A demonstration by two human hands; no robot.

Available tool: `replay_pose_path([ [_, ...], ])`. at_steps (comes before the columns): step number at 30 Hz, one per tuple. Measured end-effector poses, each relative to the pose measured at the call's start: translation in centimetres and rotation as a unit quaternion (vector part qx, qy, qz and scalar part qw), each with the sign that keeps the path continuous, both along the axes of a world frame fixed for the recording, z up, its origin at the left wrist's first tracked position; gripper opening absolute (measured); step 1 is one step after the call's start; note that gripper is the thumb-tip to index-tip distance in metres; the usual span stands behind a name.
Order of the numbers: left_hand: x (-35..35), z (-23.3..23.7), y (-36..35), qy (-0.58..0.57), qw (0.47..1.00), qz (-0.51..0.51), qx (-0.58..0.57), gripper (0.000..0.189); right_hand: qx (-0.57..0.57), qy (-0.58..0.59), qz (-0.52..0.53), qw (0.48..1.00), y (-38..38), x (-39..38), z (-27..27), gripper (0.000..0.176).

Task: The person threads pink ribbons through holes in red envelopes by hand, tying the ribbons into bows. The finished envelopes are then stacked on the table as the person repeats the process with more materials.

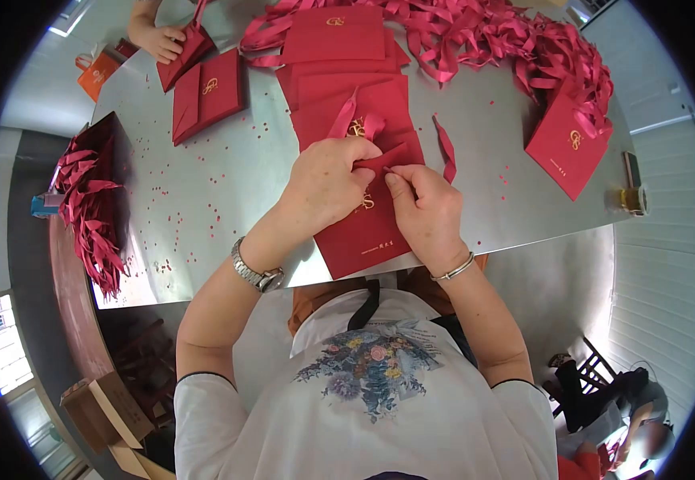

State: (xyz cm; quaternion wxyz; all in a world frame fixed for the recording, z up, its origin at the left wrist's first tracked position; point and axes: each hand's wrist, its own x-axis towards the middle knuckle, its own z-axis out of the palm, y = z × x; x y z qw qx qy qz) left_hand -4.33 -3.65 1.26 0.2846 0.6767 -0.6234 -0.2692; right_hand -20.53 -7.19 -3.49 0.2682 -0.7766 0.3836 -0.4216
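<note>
A red paper gift bag (367, 246) with gold lettering lies flat in front of me at the table's near edge. My left hand (327, 182) is closed at the bag's top flap, its thumb and fingers pinched together, with a loop of red ribbon (346, 117) standing up just beyond it. On the other side of the flap, my right hand (430, 210) pinches the bag's upper edge between thumb and forefinger. Behind my hands lies an overlapping row of red bags (335, 40). A loose ribbon strip (446, 148) rests right of them.
A heap of red ribbons (475, 40) spreads along the table's far side, beside another red bag (569, 142). Ribboned bags (91, 204) are piled at the left edge. Another person's hand (159, 40) holds a bag at the far left. Red paper dots dot the metal table (259, 184).
</note>
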Motion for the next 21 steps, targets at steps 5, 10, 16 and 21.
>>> replay_pose_path([
  [5,-0.5,0.1,0.7,0.007,0.999,0.031,0.024,0.023,-0.071,0.041,0.011,0.997,-0.1,0.2,0.2,0.007],
  [10,-0.7,-0.5,1.3,-0.024,0.999,0.037,-0.026,0.025,-0.135,0.080,0.034,0.987,-0.1,0.5,0.9,0.007],
  [16,-1.0,-1.1,1.9,-0.017,0.998,0.054,-0.037,0.025,-0.176,0.189,0.038,0.965,0.4,0.6,0.9,0.006],
  [21,-1.2,-1.1,2.5,-0.038,0.997,0.056,-0.022,0.025,-0.233,0.283,0.069,0.928,0.5,1.3,2.4,0.005],
])
